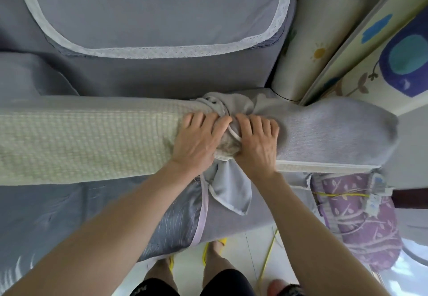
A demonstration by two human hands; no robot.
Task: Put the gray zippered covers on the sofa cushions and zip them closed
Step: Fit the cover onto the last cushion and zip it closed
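From the head camera, your left hand [199,138] and right hand [257,142] sit side by side on top of a long sofa cushion [81,138]. It lies crosswise in front of you, on the sofa seat.

Left of your left hand the cushion is bare: a pale, greenish-white foam block with a woven, waffle-like grid. Right of your right hand it is already inside the gray cover [324,138], a fine ribbed knit pulled smooth to a rounded end, with a white zipper-like strip along its near edge.

Between your two hands the cover is bunched into thick, crumpled folds. Both hands have their fingers curled into that bunch. The left hand grips its rim where cloth meets bare foam, and the right hand clutches the gathered fabric just beside it. A narrow white edging shows in the gap between your thumbs.

Below your wrists a loose flap [231,193] of smoother gray cloth with a pale border hangs toward you, over the seat front.

Beyond your fingertips rises the sofa backrest [162,75] in gray fabric, carrying a lace-trimmed pad [150,13]. Beyond and to the right of your right hand stands a cream rolled mat [310,40], with a printed play mat [382,40] just beside it. Below your right forearm lies a lilac bolster [361,221] with a white branch pattern, and a yellow cord [268,256] trails over the tiled floor.
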